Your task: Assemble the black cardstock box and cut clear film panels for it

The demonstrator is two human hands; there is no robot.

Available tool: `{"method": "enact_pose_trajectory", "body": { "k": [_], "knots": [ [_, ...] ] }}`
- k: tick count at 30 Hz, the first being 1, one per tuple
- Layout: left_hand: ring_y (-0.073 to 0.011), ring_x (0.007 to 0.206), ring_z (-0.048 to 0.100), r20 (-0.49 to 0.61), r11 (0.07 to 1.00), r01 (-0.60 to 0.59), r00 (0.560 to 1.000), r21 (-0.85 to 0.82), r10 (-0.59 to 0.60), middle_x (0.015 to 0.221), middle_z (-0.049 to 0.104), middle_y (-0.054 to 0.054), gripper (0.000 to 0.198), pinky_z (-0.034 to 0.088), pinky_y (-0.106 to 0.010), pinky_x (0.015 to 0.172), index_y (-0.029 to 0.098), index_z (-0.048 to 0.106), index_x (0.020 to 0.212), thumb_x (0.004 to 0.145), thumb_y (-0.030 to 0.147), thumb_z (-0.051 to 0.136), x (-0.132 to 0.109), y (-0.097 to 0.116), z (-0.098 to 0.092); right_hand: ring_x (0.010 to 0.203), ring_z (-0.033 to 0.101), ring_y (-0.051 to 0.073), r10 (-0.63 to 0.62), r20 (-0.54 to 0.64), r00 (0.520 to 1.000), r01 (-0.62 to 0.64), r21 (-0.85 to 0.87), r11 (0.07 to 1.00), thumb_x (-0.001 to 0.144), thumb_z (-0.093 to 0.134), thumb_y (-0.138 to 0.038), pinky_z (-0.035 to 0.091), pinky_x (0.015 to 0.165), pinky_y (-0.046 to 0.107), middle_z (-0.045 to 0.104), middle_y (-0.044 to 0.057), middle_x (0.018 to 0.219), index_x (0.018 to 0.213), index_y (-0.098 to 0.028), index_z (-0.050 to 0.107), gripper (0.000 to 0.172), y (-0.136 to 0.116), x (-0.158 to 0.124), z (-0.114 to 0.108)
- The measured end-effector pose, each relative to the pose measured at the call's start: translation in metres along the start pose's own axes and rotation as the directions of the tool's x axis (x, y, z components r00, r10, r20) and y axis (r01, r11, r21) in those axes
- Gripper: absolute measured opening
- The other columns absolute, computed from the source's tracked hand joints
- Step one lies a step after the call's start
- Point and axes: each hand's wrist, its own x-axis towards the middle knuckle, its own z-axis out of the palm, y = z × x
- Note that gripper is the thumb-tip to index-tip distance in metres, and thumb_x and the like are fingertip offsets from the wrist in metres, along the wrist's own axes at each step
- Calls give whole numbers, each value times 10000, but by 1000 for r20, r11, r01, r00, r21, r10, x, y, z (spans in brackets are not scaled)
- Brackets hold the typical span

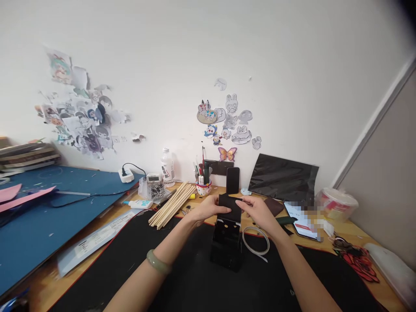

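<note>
A small black box [225, 249] stands on the black mat [182, 268] in front of me, with light patches along its upper edge. From its top rises a black flap [232, 212], which looks like a lid. My left hand [208, 208] grips the flap's left side, thumb laid across its face. On the opposite side, my right hand [254, 210] pinches the upper right edge. The fingers behind the flap are partly hidden. Just right of the box lies a coiled pale tube or strip [256, 252].
Wooden sticks [172, 206] lie left of the box. Behind stand a pen cup [203, 186], a bottle [167, 168] and an upright phone [232, 180]. Another phone [302, 221] and a lidded tub [338, 203] are at right. A blue board [81, 208] covers the left.
</note>
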Motion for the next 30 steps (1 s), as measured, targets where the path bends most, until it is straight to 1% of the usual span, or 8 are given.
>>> {"method": "enact_pose_trajectory", "body": {
  "k": [5, 10, 14, 17, 20, 23, 27, 30],
  "knots": [
    [-230, 1158, 476, -30, 993, 74, 997, 94, -72, 1248, 517, -138, 496, 355, -394, 971, 164, 507, 1171, 768, 450, 556, -32, -6, -21, 1012, 566, 203, 25, -80, 996, -21, 44, 999, 773, 512, -465, 431, 874, 335, 625, 79, 1074, 1032, -184, 586, 389, 25, -11, -1],
    [-247, 1261, 350, 39, 983, 101, 993, 151, -108, 1377, 358, -135, 642, 277, -425, 1024, 212, 365, 1284, 724, 400, 618, -68, -20, -34, 990, 579, 235, 153, -205, 967, -135, 99, 986, 836, 348, -534, 488, 791, 393, 574, 149, 1113, 1117, -163, 477, 483, 58, -45, -15],
    [-272, 1333, 190, 220, 967, 78, 966, 242, -133, 1441, 242, -133, 1082, 150, -441, 1078, 222, 156, 1388, 512, 303, 786, -82, -39, -22, 1079, 534, 245, 132, -79, 988, -124, 97, 988, 743, 547, -481, 438, 890, 423, 561, 123, 1165, 1139, -196, 470, 494, 70, -79, -12],
    [-307, 1351, 65, 301, 901, 11, 941, 434, -156, 1476, 88, -160, 1232, 33, -488, 1081, 192, -22, 1407, 493, 375, 784, -81, -51, -6, 1290, 302, 259, 95, 152, 984, -90, -39, 995, 608, 703, -402, 245, 1048, 449, 359, 108, 1388, 1313, -241, 330, 813, 70, -93, -4],
    [-331, 1350, 21, 301, 852, -51, 945, 521, -127, 1476, 59, -174, 1256, -91, -543, 1043, 186, -22, 1406, 468, 397, 786, -75, -60, 7, 1354, 52, 294, 135, 291, 947, -62, -246, 967, 503, 760, -440, 99, 1080, 474, 114, 141, 1478, 1407, -203, 118, 1134, 69, -93, 8],
    [-345, 1342, 75, 254, 914, -55, 966, 401, -53, 1460, 149, -182, 1217, -143, -553, 1021, 181, 96, 1403, 428, 320, 810, -68, -66, 12, 1346, 16, 337, 147, 264, 953, -72, -275, 959, 428, 784, -466, 53, 1070, 508, 131, 177, 1465, 1405, -163, 137, 1210, 70, -83, 20],
    [-298, 1259, 333, 209, 979, -45, 978, 196, 3, 1353, 381, -170, 1105, 145, -492, 1068, 178, 164, 1381, 479, 250, 798, -51, -61, 8, 1331, 198, 263, 70, 244, 967, -80, 31, 996, 552, 740, -436, 141, 1077, 446, 227, 140, 1447, 1413, -211, 76, 1111, 73, -60, 24],
    [-248, 1158, 464, 180, 992, -60, 983, 113, 39, 1265, 472, -158, 1002, 347, -413, 985, 166, 152, 1372, 578, 284, 753, -31, -51, 3, 1276, 336, 240, 48, 142, 989, -92, 324, 942, 638, 668, -461, 253, 1041, 430, 240, 133, 1445, 1414, -245, 40, 1021, 72, -38, 20]
  ]
}}
